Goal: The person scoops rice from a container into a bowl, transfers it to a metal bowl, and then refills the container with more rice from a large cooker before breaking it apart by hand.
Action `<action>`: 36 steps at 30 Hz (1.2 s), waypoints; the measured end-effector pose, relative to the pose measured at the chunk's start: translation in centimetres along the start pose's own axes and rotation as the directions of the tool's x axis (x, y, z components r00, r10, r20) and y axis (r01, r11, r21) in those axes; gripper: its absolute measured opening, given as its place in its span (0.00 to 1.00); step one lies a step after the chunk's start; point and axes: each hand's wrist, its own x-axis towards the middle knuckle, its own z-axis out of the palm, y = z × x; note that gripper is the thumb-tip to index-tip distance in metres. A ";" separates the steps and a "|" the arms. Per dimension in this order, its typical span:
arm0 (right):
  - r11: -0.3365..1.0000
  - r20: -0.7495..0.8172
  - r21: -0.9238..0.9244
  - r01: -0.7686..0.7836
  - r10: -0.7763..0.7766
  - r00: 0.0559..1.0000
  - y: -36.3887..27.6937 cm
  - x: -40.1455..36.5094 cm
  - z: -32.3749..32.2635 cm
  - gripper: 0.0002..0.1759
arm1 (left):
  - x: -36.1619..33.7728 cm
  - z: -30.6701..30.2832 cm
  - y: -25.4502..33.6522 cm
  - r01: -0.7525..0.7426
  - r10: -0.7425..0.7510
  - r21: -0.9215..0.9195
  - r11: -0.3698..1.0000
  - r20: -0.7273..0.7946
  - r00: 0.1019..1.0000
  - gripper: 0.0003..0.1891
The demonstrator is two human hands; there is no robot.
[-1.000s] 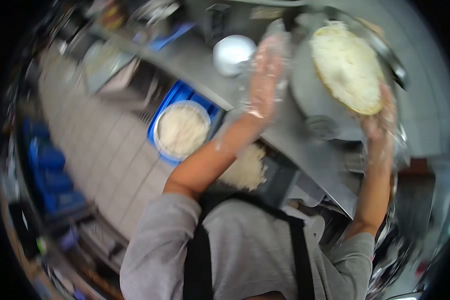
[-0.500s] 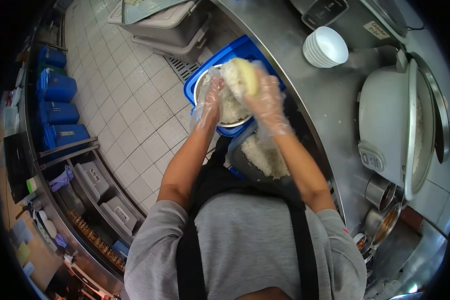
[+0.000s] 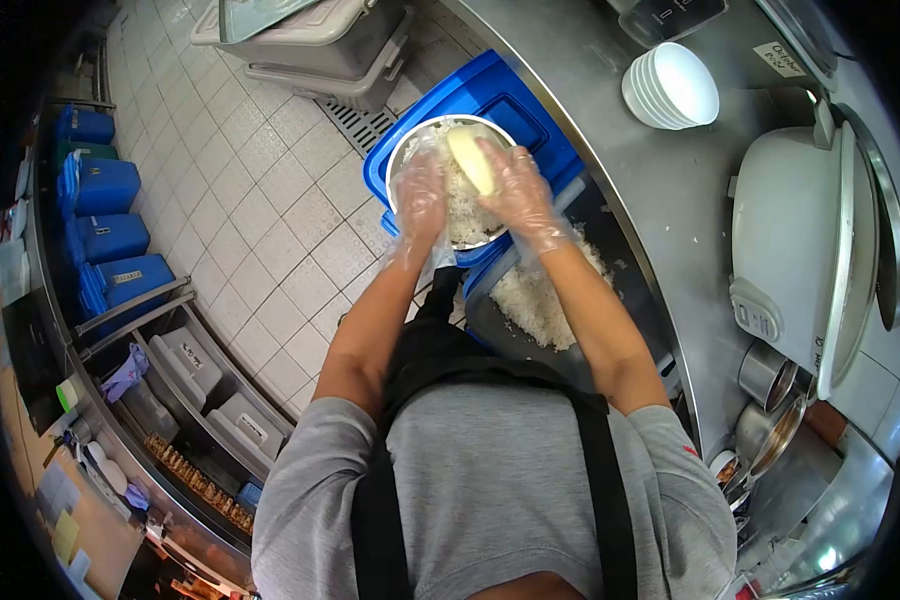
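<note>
A round metal bowl (image 3: 395, 160) of white rice (image 3: 465, 215) rests on a blue lid (image 3: 500, 75). Inside the bowl, at its left, is my left hand (image 3: 422, 195) in a clear plastic glove; its fingers are blurred against the rice. My right hand (image 3: 515, 195), also gloved, is closed on a pale yellow oblong tool (image 3: 470, 160) held over the rice. Below the bowl, a dark tub (image 3: 485, 315) holds more rice (image 3: 540, 305), partly under my right forearm.
A steel counter (image 3: 660, 190) runs along the right, bearing stacked white bowls (image 3: 675, 85), a large rice cooker (image 3: 785, 230) and metal pots (image 3: 767, 375). Grey lidded boxes (image 3: 320, 50) stand at the top. Blue bins (image 3: 110, 185) line the left side beyond the tiled floor (image 3: 260, 170).
The yellow tool has moved left over the bowl with my right hand. My left hand has come lower and further into the bowl. The view has shifted slightly.
</note>
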 end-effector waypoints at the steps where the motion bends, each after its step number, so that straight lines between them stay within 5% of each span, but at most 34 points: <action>1: 0.999 0.007 0.016 -0.044 0.044 0.999 0.3 0.2 -0.7 0.44 | 0.7 -0.4 1.2 -0.115 0.111 0.126 0.985 0.039 0.993 0.19; 2: 0.996 -0.022 0.059 -0.060 0.061 0.998 1.0 0.2 -0.8 0.43 | 1.5 -0.7 2.1 -0.231 0.215 0.245 0.942 0.092 0.972 0.19; 3: 0.992 -0.051 0.102 -0.075 0.081 0.995 1.6 0.2 -0.9 0.43 | 2.2 -0.6 2.4 -0.223 0.165 0.243 0.944 0.238 0.957 0.23; 7: 0.978 -0.113 0.166 -0.129 0.149 0.982 2.5 -0.6 -1.4 0.41 | 3.1 1.5 5.1 -0.390 0.138 0.569 0.724 0.435 0.890 0.30; 15: 0.977 -0.236 0.072 -0.202 0.213 0.948 -0.6 -3.7 -4.5 0.40 | 1.3 2.6 1.7 -0.438 0.134 0.532 0.725 0.516 0.846 0.31; 20: 0.949 -0.269 0.202 -0.241 0.290 0.919 -2.5 -7.5 -7.8 0.40 | 1.8 2.1 2.0 -0.414 0.075 0.481 0.773 0.579 0.812 0.33; 22: 0.927 -0.359 0.346 -0.148 0.277 0.891 -1.4 -9.8 -8.6 0.40 | 0.8 0.6 1.6 -0.513 0.265 0.445 0.734 0.507 0.820 0.34; 23: 0.781 -0.243 0.589 -0.209 0.418 0.875 -1.6 -11.4 -9.5 0.38 | 0.3 0.0 1.9 -0.575 0.378 0.407 0.710 0.468 0.798 0.35; 25: 0.599 -0.229 0.783 -0.167 0.527 0.819 -1.0 -14.4 -10.9 0.38 | -1.5 -1.9 3.2 -0.621 0.381 0.317 0.717 0.568 0.730 0.37; 28: 0.293 -0.133 0.950 -0.112 0.699 0.702 1.0 -19.0 -12.7 0.36 | -4.1 -1.6 1.7 -0.755 0.326 0.282 0.592 0.773 0.544 0.40; 30: 0.065 -0.068 0.997 0.028 0.755 0.652 1.2 -21.5 -13.9 0.35 | -4.4 -0.2 -1.2 -0.825 0.413 0.250 0.507 0.770 0.487 0.36; 35: -0.098 -0.018 0.978 0.184 0.840 0.543 5.9 -26.9 -15.4 0.29 | -3.4 0.7 -1.7 -0.876 0.467 0.284 0.390 0.759 0.454 0.28; 36: -0.133 0.032 0.979 0.155 0.849 0.527 5.5 -25.9 -16.2 0.31 | -3.5 0.4 -0.8 -0.839 0.411 0.264 0.475 0.777 0.477 0.31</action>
